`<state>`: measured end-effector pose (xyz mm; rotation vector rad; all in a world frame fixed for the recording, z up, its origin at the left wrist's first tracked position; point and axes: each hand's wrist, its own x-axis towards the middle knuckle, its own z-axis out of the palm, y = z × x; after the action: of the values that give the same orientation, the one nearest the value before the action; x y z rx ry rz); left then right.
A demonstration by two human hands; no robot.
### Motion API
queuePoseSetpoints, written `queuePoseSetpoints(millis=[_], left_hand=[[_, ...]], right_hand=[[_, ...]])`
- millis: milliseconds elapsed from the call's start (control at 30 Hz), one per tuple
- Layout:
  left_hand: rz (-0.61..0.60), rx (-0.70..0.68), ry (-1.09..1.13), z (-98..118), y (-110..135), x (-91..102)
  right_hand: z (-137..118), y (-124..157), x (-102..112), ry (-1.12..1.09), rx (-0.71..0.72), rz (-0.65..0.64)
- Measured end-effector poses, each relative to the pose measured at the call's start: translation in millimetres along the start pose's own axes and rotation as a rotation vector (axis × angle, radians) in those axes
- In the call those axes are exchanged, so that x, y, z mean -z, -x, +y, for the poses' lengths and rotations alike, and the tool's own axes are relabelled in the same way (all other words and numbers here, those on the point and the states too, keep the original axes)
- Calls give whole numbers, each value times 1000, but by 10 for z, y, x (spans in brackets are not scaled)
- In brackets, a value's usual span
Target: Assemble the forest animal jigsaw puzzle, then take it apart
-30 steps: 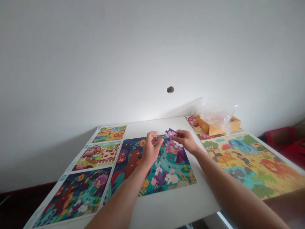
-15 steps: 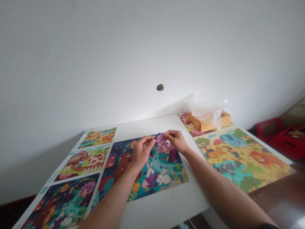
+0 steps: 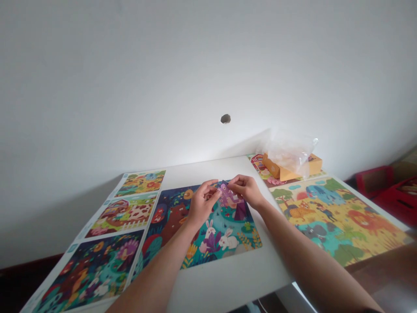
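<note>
A dark forest jigsaw puzzle (image 3: pixel 224 224) with a bear and white rabbits lies on the white table, under my hands. At its upper right part, a purple and dark blue puzzle piece (image 3: pixel 224 186) is raised at a tilt between my fingertips. My left hand (image 3: pixel 203 201) pinches its left side with thumb and fingers, palm side partly showing. On the other side my right hand (image 3: pixel 247 190) is closed with thumb and forefinger on the piece. Fingers hide part of its outline, and my left forearm covers the puzzle's lower left area.
A picture sheet (image 3: pixel 94 267) with three scenes lies at the left. To the right is a yellow savanna puzzle (image 3: pixel 335 217). Behind it a yellow box (image 3: pixel 286 173) and a clear plastic bag (image 3: pixel 291 150) rest on a farm puzzle (image 3: pixel 257 163). Red bins (image 3: pixel 395 202) stand far right.
Both hands remain at the puzzle's upper right, closed on the piece, which has turned slightly between the fingers. The whole view has shifted a little, so things appear farther right.
</note>
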<state>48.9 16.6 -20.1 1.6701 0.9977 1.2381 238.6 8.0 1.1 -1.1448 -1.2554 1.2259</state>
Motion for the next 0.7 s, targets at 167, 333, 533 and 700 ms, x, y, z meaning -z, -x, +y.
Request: queuePoseSetpoints(millis=[167, 333, 533, 700], left_hand=[[62, -57, -77, -9, -6, 5], [7, -57, -81, -37, -4, 3], [-1, -80, -132, -102, -2, 14], [-29, -124, -203, -121, -2, 32]], right_hand=[[-28, 1, 53, 81, 103, -118], [-62, -51, 217, -20, 137, 190], [-74, -104, 410, -104, 193, 431], [-29, -127, 424, 9, 164, 418]])
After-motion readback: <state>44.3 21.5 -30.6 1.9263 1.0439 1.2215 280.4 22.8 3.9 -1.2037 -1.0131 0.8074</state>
